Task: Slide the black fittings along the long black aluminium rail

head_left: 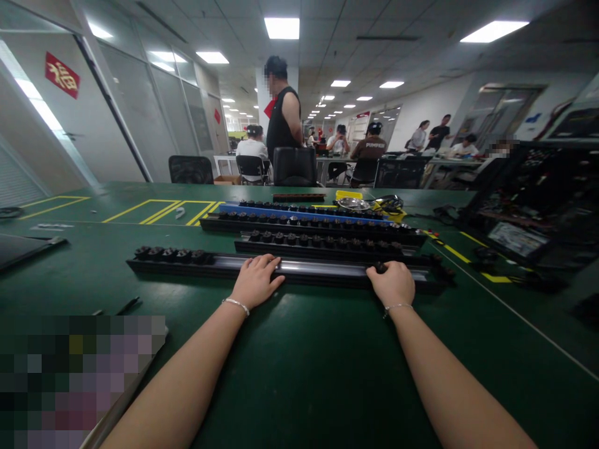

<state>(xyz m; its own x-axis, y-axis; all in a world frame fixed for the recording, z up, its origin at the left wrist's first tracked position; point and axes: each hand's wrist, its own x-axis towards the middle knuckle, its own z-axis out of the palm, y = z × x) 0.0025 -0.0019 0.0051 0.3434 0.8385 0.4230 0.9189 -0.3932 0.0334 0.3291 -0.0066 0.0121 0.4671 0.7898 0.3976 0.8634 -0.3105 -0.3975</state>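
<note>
A long black rail [322, 270] with a shiny middle groove lies across the green table [327, 374] in front of me. Several black sockets [171, 254] sit on its left end. My left hand [255, 280] rests flat on the rail near its middle, fingers stretched out over the groove. My right hand [392, 284] is curled at the rail's right part, its fingers pinched on a small black socket [380, 268]. Both wrists wear thin bracelets.
Behind lie three more rails full of black sockets [322, 240], one with a blue strip [299, 214]. A metal dish [353, 203] stands beyond them. A dark device [528, 218] is at the right. A person stands by black chairs [294, 165]; others sit farther back.
</note>
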